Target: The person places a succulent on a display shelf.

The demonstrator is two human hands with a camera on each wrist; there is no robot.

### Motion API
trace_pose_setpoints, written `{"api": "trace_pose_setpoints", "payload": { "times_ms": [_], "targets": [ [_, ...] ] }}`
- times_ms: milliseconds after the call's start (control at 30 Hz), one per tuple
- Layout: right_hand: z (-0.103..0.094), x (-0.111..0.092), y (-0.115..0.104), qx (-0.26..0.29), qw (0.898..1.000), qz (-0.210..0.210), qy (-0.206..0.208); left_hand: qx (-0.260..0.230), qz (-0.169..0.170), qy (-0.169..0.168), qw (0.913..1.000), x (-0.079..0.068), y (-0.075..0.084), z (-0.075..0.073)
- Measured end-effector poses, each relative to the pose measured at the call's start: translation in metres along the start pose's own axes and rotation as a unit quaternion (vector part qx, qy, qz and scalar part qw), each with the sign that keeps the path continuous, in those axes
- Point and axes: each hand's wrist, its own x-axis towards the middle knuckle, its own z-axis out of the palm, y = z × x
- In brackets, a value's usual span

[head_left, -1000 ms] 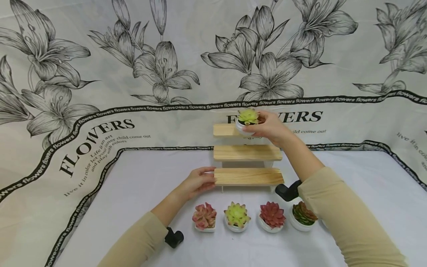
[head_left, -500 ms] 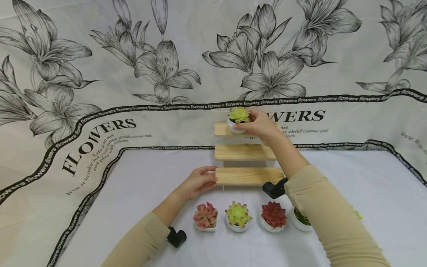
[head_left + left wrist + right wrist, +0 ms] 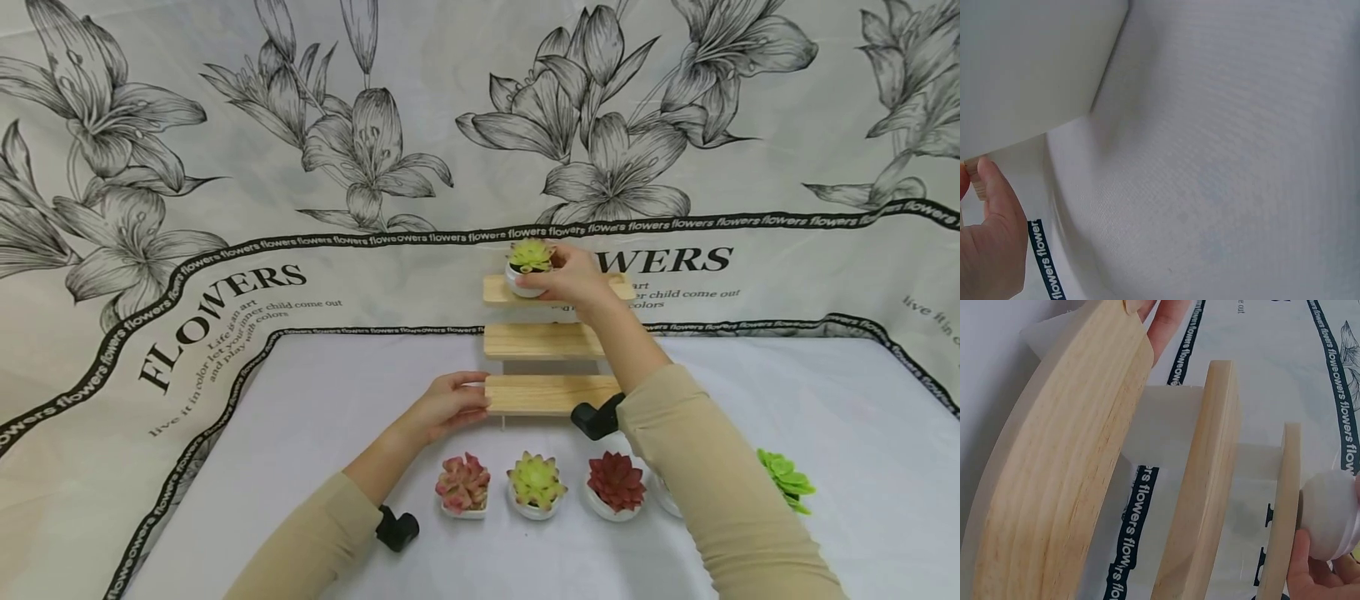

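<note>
A three-tier wooden display stand (image 3: pixel 553 393) stands in the middle of the table. My left hand (image 3: pixel 452 407) grips the left end of its lowest board, and the left wrist view shows finger and thumb at the board's edge (image 3: pixel 979 181). Up at the top tier (image 3: pixel 594 287), my right hand (image 3: pixel 573 279) holds a yellow-green potted succulent (image 3: pixel 529 257) by its white pot, over the left part of the board. In the right wrist view the base of the pot (image 3: pixel 1329 509) is right at the top board; I cannot tell whether it bears on it.
In front of the stand are a pink succulent (image 3: pixel 462 485), a yellow-green one (image 3: pixel 536 482) and a dark red one (image 3: pixel 616 482), all in white pots. A bright green plant (image 3: pixel 786 481) and another white pot are partly behind the right sleeve (image 3: pixel 720 475). A flower-printed cloth (image 3: pixel 405 283) hangs behind.
My right hand has moved left along the top tier with the potted succulent and slightly lowered it. The bright green plant has come into view beside the sleeve. My left hand stays on the lowest board.
</note>
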Motion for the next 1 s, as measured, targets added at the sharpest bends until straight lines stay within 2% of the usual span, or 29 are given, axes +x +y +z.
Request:
{"api": "trace_pose_setpoints", "payload": {
  "times_ms": [567, 800, 1000],
  "targets": [
    [0.0020, -0.0009, -0.0016, 0.005, 1.000, -0.001, -0.015, 0.003, 0.005, 0.005, 1.0000, -0.0019, -0.0005, 0.0004],
    [-0.0016, -0.0029, -0.0047, -0.008, 1.000, 0.007, -0.008, -0.001, 0.005, 0.000, 1.0000, -0.0008, 0.0019, 0.0002],
    [-0.0066, -0.0063, -0.0029, -0.012, 1.000, 0.005, -0.017, -0.003, 0.007, 0.000, 1.0000, 0.0002, -0.0009, 0.0001]
  ]
}}
